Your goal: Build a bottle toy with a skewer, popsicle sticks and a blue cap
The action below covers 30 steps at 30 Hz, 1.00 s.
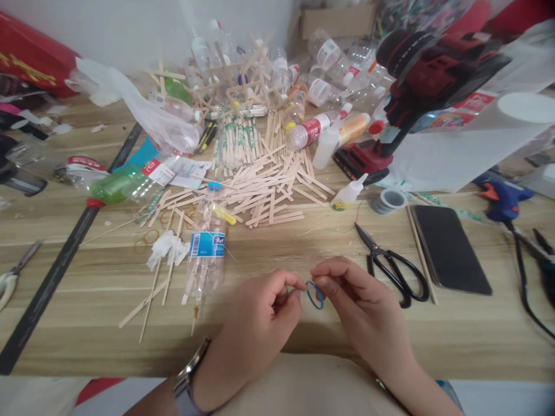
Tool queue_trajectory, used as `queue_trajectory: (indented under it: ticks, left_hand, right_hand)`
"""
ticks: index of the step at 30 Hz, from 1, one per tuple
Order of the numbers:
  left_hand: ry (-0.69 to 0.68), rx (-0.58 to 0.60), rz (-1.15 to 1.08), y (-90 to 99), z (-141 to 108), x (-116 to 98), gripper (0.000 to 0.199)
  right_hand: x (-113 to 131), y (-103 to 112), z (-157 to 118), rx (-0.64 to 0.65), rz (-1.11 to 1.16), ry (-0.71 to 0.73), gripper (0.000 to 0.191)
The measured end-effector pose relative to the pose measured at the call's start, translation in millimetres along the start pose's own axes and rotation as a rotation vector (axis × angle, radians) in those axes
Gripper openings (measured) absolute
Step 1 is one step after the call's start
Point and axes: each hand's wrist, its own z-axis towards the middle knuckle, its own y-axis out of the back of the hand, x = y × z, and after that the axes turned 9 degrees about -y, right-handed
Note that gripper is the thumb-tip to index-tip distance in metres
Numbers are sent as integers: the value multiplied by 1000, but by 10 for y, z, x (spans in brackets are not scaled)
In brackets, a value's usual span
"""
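A thin blue ring (315,295) is held between my two hands over the front of the table. The fingertips of my left hand (265,309) are pinched at its left side. On its right side, the thumb and fingers of my right hand (362,300) are closed in a pinch. Whether the ring is rubber or plastic I cannot make out. Left of my hands lies a clear plastic bottle (207,245) with a blue label and blue cap, wooden sticks around or inside it. Black-handled scissors (392,260) rest to the right of my right hand.
Many wooden craft sticks (264,188) lie piled mid-table, with plastic bottles behind. A red cordless drill (416,86) stands back right. Nearby are a glue bottle (349,193), a phone (451,248) and a blue glue gun (505,196). A long dark bar (56,283) crosses the left side.
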Motion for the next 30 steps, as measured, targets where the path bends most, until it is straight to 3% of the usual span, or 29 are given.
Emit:
queue_trajectory:
  ticks: [7, 13, 21, 25, 30]
  left_hand:
    - [-54, -34, 52, 0, -41, 14, 19]
    - [67, 14, 16, 41, 3, -13, 15]
    - [370, 204, -239, 143, 98, -62, 14]
    - [397, 208, -320, 147, 107, -61, 15]
    - [314, 152, -162, 126, 89, -91, 15]
  right_hand:
    - [2, 21, -18, 58, -140, 81, 13]
    - [-43, 28, -39, -5, -204, 103, 11]
    - [14, 194, 4, 184, -362, 337, 19]
    - [42, 244, 25, 307, -364, 416, 19]
    - [97, 226, 36, 346, -469, 439, 17]
